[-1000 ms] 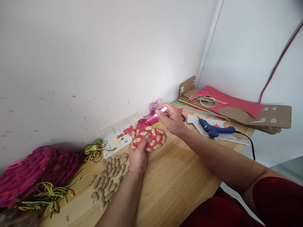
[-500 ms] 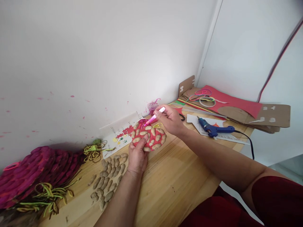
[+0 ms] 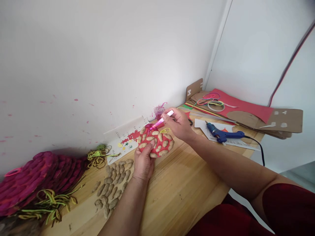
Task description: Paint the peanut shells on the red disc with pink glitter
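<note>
Red disc [image 3: 159, 142] studded with peanuts [image 3: 163, 152], held above the table [image 3: 182, 183], left hand [image 3: 144, 162] gripping its near left edge, right hand [image 3: 179, 126] pinching a brush [image 3: 159, 123], pink tip at the disc's far side, cup [image 3: 158, 113] behind the disc, loose peanuts [image 3: 113, 191] left of it, glue gun [image 3: 224, 134] to its right.

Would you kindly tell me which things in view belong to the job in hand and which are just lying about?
Apparently part of the job: peanut-covered disc, in the left hand; brush, in the right hand; probably the pink paint cup.

Apparently just lying about: glue gun, cardboard, loose peanuts, pink stack.
</note>
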Tool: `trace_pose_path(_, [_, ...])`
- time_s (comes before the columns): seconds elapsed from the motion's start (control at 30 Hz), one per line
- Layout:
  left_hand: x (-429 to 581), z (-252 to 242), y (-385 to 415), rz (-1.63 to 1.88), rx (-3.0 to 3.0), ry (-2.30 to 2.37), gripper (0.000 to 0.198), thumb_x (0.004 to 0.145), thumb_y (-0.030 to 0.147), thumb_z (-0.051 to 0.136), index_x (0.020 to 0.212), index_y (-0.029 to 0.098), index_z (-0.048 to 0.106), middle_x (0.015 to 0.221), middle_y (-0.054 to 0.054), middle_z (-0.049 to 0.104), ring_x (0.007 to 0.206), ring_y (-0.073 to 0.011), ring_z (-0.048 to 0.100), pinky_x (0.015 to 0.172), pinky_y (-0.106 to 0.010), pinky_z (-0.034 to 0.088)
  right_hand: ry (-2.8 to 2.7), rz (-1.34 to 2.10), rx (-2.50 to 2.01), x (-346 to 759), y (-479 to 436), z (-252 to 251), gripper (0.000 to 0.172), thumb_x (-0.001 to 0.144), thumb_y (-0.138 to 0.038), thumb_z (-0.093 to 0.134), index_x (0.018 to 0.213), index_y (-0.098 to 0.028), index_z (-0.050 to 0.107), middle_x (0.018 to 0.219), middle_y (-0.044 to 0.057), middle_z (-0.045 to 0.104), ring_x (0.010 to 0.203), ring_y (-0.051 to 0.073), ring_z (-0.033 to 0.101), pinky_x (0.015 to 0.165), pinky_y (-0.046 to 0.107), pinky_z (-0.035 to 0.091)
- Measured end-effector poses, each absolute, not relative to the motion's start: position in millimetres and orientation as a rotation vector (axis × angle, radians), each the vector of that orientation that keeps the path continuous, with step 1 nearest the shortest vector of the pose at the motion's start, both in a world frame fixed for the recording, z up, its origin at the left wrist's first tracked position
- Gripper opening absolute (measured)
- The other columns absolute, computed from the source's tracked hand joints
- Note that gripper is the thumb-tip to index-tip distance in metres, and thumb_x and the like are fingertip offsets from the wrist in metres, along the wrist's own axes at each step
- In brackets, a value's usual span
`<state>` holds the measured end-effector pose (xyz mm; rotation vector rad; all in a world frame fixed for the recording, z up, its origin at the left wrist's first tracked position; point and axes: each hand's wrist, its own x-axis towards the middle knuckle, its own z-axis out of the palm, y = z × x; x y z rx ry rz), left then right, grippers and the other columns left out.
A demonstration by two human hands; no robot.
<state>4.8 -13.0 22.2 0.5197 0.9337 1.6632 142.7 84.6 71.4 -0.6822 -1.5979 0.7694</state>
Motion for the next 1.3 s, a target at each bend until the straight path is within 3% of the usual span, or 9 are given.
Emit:
trace_pose_path(0.27, [6,26,-13,1.671,0.504,0.938,0.036,0.057,0.031,0.096,0.084,0.02,0.075,0.08,-0.005,0.081,0.076,-0.0234,0.078,0.078,-0.036,0.065,-1.68,0.514,-0.691,146,77,77,0.014,0.094,-0.035,0.062,0.089,-0.021,0.064,0.083,0.002,0.069,0.079,0.017,0.061,0.077,0.032,0.047])
trace_pose_path(0.37, [6,26,-12,1.681,0.5,0.927,0.033,0.056,0.03,0.096,0.079,0.02,0.074,0.077,-0.004,0.08,0.072,-0.0209,0.077,0.074,-0.032,0.065,-1.68,0.536,-0.678,146,76,78,0.014,0.095,-0.034,0.062,0.089,-0.021,0.064,0.083,0.002,0.07,0.077,0.016,0.061,0.076,0.031,0.047])
trace_pose_path(0.53, [7,28,-13,1.679,0.498,0.91,0.035,0.056,0.028,0.096,0.083,0.019,0.075,0.079,-0.004,0.08,0.074,-0.0215,0.078,0.079,-0.035,0.065,-1.701,0.586,-0.693,145,76,77,0.015,0.095,-0.034,0.061,0.088,-0.022,0.062,0.075,-0.001,0.066,0.071,0.015,0.058,0.069,0.029,0.045])
trace_pose_path(0.7, [6,27,-13,1.665,0.499,0.915,0.032,0.058,0.029,0.095,0.079,0.019,0.072,0.071,-0.002,0.077,0.073,-0.0216,0.077,0.075,-0.033,0.064,-1.717,0.505,-0.714,146,75,78,0.014,0.094,-0.033,0.061,0.086,-0.022,0.063,0.078,0.001,0.067,0.074,0.016,0.058,0.074,0.031,0.045])
trace_pose_path(1.3, [7,26,-12,1.663,0.475,0.93,0.043,0.057,0.025,0.095,0.096,0.017,0.077,0.089,-0.007,0.083,0.082,-0.0252,0.08,0.088,-0.039,0.064,-1.807,0.399,-0.6,143,71,77,0.012,0.095,-0.029,0.061,0.086,-0.022,0.064,0.081,0.002,0.07,0.077,0.017,0.062,0.076,0.032,0.047])
